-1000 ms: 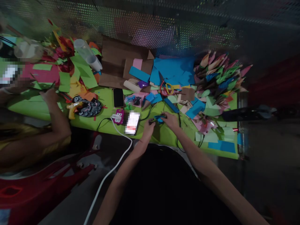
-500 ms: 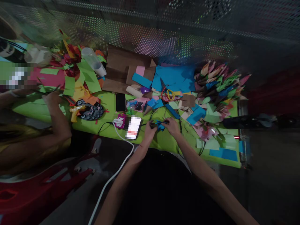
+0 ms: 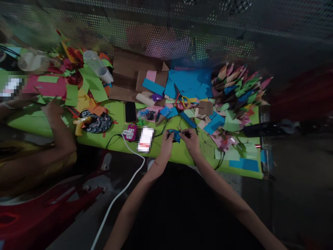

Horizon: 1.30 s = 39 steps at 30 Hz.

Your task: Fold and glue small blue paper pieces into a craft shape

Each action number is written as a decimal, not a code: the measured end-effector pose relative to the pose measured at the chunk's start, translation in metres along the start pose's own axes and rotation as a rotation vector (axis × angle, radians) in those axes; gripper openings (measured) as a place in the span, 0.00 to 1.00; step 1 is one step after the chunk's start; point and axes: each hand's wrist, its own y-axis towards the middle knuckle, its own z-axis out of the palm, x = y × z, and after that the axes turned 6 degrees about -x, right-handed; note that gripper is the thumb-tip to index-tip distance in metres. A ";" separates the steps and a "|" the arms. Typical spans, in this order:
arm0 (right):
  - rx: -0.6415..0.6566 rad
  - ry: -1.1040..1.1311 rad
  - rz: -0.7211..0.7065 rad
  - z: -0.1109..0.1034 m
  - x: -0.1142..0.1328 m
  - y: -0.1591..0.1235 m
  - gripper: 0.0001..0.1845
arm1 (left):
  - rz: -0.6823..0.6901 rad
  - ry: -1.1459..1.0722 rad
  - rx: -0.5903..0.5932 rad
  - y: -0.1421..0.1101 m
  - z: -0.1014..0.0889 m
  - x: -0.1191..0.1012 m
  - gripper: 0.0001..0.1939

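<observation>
A small folded piece of blue paper (image 3: 177, 135) is held over the front of the green-covered table (image 3: 122, 146). My left hand (image 3: 168, 140) pinches its left side, and my right hand (image 3: 190, 139) grips the right side with closed fingertips. The exact shape of the paper is hard to make out in the dim light. Left of my hands lies a phone with a lit screen (image 3: 145, 139). Beyond them are scissors with red and yellow handles (image 3: 182, 101) and a blue paper strip (image 3: 187, 119).
A magenta power adapter (image 3: 130, 132) trails a white cable (image 3: 111, 205) off the table edge. Paper flowers (image 3: 239, 90) stand in a bunch at the back right. Blue sheets (image 3: 191, 83) and brown card (image 3: 125, 74) lie behind. At left, a co-worker's hand (image 3: 53, 110) handles paper.
The view has shifted slightly, so the table sits a little further left. Both my hands keep hold of the blue paper, which has turned and looks more bunched between the fingertips.
</observation>
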 end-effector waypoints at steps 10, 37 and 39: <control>0.047 0.224 0.120 -0.005 0.011 -0.003 0.21 | 0.110 0.044 0.024 -0.017 0.002 -0.009 0.07; 0.094 0.265 0.094 -0.010 0.028 -0.010 0.23 | 0.234 0.094 0.054 -0.024 0.000 -0.018 0.13; 0.094 0.254 0.086 -0.011 0.031 -0.011 0.22 | 0.236 0.097 0.061 -0.024 -0.002 -0.018 0.13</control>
